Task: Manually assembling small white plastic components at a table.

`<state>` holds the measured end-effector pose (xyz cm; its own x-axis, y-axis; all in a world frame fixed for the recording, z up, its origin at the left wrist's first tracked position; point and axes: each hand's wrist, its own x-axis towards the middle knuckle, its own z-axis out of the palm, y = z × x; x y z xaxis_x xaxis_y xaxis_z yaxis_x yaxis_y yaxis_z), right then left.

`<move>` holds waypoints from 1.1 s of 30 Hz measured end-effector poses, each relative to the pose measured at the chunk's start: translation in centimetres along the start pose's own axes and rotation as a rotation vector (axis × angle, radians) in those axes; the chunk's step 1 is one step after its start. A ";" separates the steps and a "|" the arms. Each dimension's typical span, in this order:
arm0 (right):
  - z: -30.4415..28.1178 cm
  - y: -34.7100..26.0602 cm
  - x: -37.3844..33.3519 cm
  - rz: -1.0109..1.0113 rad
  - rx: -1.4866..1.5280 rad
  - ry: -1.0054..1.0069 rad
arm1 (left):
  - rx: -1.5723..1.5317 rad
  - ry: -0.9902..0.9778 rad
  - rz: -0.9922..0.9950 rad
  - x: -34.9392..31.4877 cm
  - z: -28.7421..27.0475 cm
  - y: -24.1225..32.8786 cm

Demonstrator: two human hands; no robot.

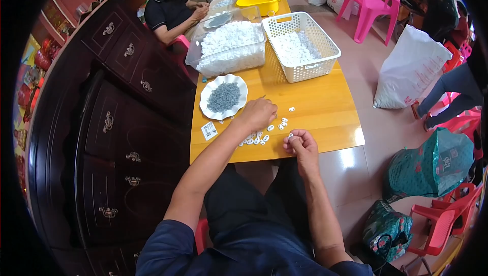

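Observation:
My right hand (303, 150) pinches a small white oval piece (290, 135) between thumb and fingers at the table's near edge. Over the table to its left, my left hand (260, 113) is closed with the fingers curled. A thin grey pin (263, 97) pokes out at its far side; the fingertips are mostly hidden. Several white oval pieces with dark holes (270, 128) lie loose between and below my hands. Left of my left hand stands a white scalloped plate (204, 95) heaped with small grey pin-like pieces (224, 97).
Beyond my hands are a clear bin (258, 58) and a white basket (303, 75), both holding white pieces, and a yellow tub (259, 4). A printed card (209, 130) lies left. A dark cabinet (132, 118) borders the table. Another person (170, 11) sits far left.

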<state>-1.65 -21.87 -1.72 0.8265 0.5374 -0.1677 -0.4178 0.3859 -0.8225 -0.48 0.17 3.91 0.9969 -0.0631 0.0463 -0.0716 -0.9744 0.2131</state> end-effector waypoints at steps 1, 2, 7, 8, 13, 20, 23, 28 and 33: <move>0.1 0.0 0.0 -0.011 -0.008 -0.015 | 0.001 0.002 -0.003 -0.1 0.1 -0.1; 0.2 0.0 -0.1 -0.011 -0.009 -0.019 | 0.020 0.004 0.006 -0.1 0.3 -0.2; 0.2 0.1 -0.5 0.010 -0.030 -0.018 | 0.101 -0.035 0.001 -0.1 0.3 -0.4; 0.3 0.2 -0.5 0.009 -0.030 -0.020 | 0.101 -0.029 0.001 -0.4 0.3 -0.6; 0.4 0.1 -0.6 -0.001 -0.056 -0.011 | 0.107 0.009 0.010 -1.9 -0.2 -0.4; 0.2 0.0 -0.3 0.025 -0.047 -0.073 | -0.186 0.240 0.259 -5.1 -1.5 4.9; 0.3 0.0 -0.5 0.020 -0.039 -0.149 | -0.192 0.220 0.251 -6.3 -1.7 5.3; 0.6 0.2 -0.5 0.095 -0.016 -0.189 | -0.146 0.259 0.301 -7.3 -1.4 5.2; 0.5 0.5 -0.7 0.140 -0.070 -0.234 | -0.102 0.246 0.321 -8.1 -1.4 5.1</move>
<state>-2.59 -21.71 -1.72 0.6492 0.7438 -0.1591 -0.4884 0.2472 -0.8369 -8.93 -4.03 5.98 0.8871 -0.2948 0.3552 -0.3927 -0.8864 0.2451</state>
